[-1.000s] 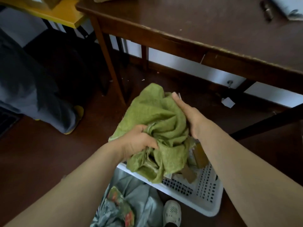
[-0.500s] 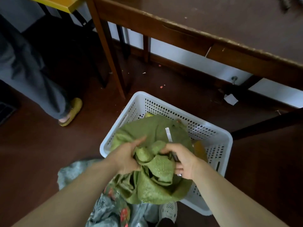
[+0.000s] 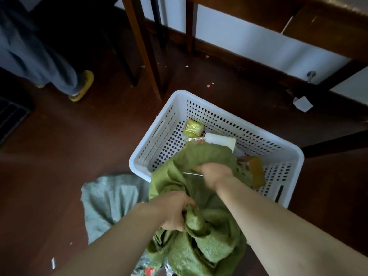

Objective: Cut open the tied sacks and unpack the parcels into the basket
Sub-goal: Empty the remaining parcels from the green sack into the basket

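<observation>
The green sack (image 3: 201,222) drapes over the near edge of the white basket (image 3: 223,111), part inside it and part bunched outside, over the floor. The left hand (image 3: 175,212) grips a gathered fold of the sack in a closed fist just outside that edge. The right hand (image 3: 214,174) curls its fingers into the cloth over the basket's middle; a thin metal sliver (image 3: 192,173) shows beside it, its hold unclear. In the basket, a gold parcel (image 3: 193,127) lies towards the far left corner, with a white parcel (image 3: 220,140) just beside it and a brown parcel (image 3: 256,170) by the right wall. No label is legible. A grey sack (image 3: 111,200) lies on the floor by the basket's near left corner.
</observation>
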A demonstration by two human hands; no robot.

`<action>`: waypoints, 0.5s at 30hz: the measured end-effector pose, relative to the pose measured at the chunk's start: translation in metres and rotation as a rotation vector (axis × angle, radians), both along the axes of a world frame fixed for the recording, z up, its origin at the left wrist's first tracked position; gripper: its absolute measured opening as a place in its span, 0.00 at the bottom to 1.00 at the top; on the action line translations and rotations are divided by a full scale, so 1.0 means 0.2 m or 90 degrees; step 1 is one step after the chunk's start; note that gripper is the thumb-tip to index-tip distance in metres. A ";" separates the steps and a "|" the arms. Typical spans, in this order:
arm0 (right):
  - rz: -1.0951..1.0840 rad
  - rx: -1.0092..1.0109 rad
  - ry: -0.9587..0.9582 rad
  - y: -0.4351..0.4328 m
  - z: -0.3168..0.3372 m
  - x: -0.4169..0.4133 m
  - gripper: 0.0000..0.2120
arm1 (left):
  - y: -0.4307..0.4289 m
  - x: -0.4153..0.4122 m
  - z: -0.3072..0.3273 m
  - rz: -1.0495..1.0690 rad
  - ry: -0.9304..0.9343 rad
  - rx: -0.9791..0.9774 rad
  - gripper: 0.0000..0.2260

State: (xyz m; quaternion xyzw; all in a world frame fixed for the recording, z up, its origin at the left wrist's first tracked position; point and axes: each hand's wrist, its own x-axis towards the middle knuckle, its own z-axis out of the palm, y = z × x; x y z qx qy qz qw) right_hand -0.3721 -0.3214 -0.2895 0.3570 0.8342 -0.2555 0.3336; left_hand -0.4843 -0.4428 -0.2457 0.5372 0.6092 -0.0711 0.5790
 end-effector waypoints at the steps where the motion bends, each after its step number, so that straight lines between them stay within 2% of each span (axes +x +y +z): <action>1: -0.004 0.007 -0.022 0.00 -0.01 0.03 0.18 | -0.01 -0.02 0.00 0.000 0.027 0.006 0.18; 3: -0.029 0.020 -0.059 0.00 -0.03 0.11 0.12 | -0.03 -0.06 0.00 0.022 0.074 0.049 0.21; 5: -0.137 0.026 -0.034 0.03 -0.02 0.15 0.10 | -0.02 -0.08 0.02 0.071 0.122 0.115 0.29; 7: -0.373 0.039 0.107 0.08 0.01 0.17 0.08 | 0.02 -0.09 0.05 0.189 0.180 0.163 0.41; 9: -0.633 0.061 0.351 0.16 0.12 0.14 0.08 | 0.10 -0.11 0.10 0.296 0.232 0.197 0.49; 10: -0.708 0.074 0.460 0.20 0.20 0.10 0.08 | 0.15 -0.12 0.13 0.311 0.257 0.205 0.51; 12: -0.771 0.097 0.634 0.24 0.37 0.05 0.06 | 0.26 -0.16 0.20 0.304 0.294 0.216 0.53; 13: -0.780 0.109 0.681 0.26 0.43 0.03 0.06 | 0.31 -0.17 0.24 0.307 0.306 0.228 0.54; 15: -0.792 0.102 0.676 0.29 0.48 0.05 0.09 | 0.40 -0.21 0.32 0.323 0.336 0.258 0.52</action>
